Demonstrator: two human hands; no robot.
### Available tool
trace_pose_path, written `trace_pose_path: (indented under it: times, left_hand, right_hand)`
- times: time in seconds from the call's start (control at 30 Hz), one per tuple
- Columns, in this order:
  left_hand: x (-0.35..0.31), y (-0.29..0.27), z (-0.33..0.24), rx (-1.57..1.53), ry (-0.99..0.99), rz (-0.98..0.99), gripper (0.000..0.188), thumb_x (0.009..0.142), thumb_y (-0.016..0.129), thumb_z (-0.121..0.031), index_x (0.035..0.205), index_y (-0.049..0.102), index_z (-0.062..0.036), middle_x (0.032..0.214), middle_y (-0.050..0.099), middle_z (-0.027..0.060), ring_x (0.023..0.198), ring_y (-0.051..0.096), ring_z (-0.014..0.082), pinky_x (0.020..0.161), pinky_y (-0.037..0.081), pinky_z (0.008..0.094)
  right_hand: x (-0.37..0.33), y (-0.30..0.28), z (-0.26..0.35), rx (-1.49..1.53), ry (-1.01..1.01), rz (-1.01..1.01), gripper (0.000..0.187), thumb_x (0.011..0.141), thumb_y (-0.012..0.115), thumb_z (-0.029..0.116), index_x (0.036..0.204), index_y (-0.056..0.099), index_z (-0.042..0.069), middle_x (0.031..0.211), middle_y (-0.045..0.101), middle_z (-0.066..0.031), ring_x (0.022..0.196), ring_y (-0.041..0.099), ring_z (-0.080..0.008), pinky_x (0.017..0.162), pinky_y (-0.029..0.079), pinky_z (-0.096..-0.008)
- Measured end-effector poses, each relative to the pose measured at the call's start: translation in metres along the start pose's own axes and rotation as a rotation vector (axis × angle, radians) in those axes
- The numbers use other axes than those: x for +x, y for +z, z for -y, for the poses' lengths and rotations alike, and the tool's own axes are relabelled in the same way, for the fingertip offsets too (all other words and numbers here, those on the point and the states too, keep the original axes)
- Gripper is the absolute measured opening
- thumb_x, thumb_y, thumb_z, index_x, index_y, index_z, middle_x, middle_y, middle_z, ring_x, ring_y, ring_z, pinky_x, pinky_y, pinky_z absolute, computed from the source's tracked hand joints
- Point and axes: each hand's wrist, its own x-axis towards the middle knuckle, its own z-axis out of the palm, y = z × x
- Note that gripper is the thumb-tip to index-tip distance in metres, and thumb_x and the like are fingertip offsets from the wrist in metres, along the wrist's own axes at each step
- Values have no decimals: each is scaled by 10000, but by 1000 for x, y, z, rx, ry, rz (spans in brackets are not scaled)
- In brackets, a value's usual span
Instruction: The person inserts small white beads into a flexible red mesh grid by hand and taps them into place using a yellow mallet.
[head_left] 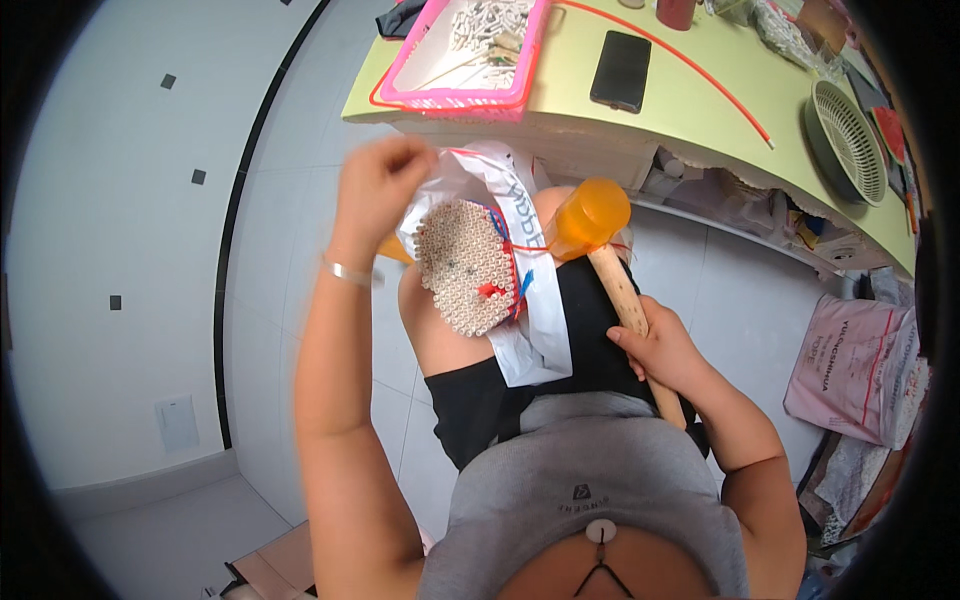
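Note:
My right hand [660, 345] is wrapped round the wooden handle of a mallet [622, 290]. Its translucent orange head [595, 212] rests by my right knee. On my lap lies a rounded piece [462, 265] packed with short white tubes, with a red patch and red and blue strands at its edge. A white plastic bag [535, 320] is spread under and beside it. My left hand [388, 180] is raised just above the bag's far left side, blurred, its fingers curled closed; whatever they may hold is hidden. Another orange part [395, 248] shows behind the left wrist.
Ahead stands a pale green table [700, 130] with a chipped front edge. On it are a pink basket [455, 98] of small white pieces, a black phone [621, 71], a red rod [690, 70] and a grey-green colander [845, 140]. A pink-and-white sack [850, 370] stands at right.

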Motion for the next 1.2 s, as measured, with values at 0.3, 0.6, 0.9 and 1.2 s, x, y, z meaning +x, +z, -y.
trace_pose_path:
  times: [0.3, 0.6, 0.9, 1.2]
  left_hand:
    - [-136, 68, 22, -35, 135, 18, 218, 719, 760, -47, 934, 735, -69, 847, 632, 100, 792, 593, 235, 753, 483, 331]
    - [-139, 101, -21, -1097, 107, -377, 186, 953, 625, -95, 812, 528, -23, 707, 510, 26, 702, 518, 120, 670, 430, 252]
    - [-107, 123, -30, -434, 72, -715, 303, 786, 698, -54, 626, 444, -16, 517, 445, 109, 456, 423, 222, 477, 372, 347]
    - [-102, 116, -28, -398, 110, -678, 171, 773, 601, -32, 640, 501, 5, 560, 498, 202, 473, 493, 334, 475, 396, 391]
  right_hand:
    - [1, 10, 2, -61, -29, -16, 263, 926, 662, 176, 986, 485, -10, 631, 526, -17, 442, 490, -91, 406, 421, -248]
    - [-64, 4, 85, 85, -217, 7, 241, 887, 669, 161, 968, 476, 42, 634, 487, -24, 420, 455, -93, 384, 398, -237]
    - [-115, 28, 152, -403, -301, 84, 314, 855, 721, 200, 999, 499, 31, 673, 504, 0, 459, 488, -65, 394, 412, -223]
    - [-123, 37, 155, -264, -542, -80, 239, 912, 658, 127, 1038, 477, 32, 701, 536, -7, 479, 489, -64, 425, 417, -235]
